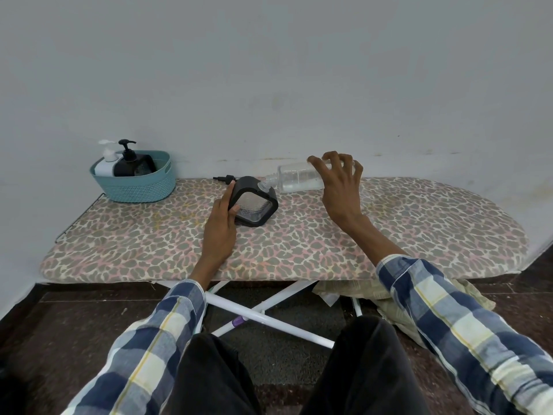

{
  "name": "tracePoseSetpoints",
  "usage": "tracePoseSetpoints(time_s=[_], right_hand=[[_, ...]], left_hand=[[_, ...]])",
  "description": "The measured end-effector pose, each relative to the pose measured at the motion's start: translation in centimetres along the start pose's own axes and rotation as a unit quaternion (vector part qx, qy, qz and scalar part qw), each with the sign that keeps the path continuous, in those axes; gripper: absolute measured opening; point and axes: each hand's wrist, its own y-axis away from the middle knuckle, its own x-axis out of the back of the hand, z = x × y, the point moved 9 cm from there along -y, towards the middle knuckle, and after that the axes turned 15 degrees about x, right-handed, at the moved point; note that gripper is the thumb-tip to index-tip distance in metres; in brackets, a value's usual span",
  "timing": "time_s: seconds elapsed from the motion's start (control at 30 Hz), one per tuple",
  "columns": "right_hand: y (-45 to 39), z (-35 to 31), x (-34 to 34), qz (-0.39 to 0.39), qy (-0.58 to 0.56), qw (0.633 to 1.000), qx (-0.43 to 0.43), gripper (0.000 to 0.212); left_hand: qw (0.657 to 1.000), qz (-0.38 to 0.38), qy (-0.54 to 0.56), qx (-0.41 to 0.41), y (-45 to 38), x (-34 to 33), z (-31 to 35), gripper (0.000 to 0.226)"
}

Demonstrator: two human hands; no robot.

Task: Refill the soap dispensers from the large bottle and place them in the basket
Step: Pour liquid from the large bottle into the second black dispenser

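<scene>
Ironing board (389,223): clear bottle (299,176) seemingly pouring into black dispenser (254,208).

Three dispensers (253,208) (two basketed) – one bottle (299,177), one basket (143,188)

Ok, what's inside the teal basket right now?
The teal basket holds two pump dispensers: a white dispenser and a black dispenser beside it. Their lower parts and the basket floor are hidden by its wall.
</scene>
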Motion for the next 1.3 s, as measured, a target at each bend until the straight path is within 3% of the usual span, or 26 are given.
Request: tracePoseSetpoints(time_s=[1.3], right_hand=[[-1.0,-0.3,0.8,-0.023,0.026,0.999,0.029,0.108]], left_hand=[[1.0,-0.009,0.009,0.016,0.0,0.0,-0.1,0.054]])
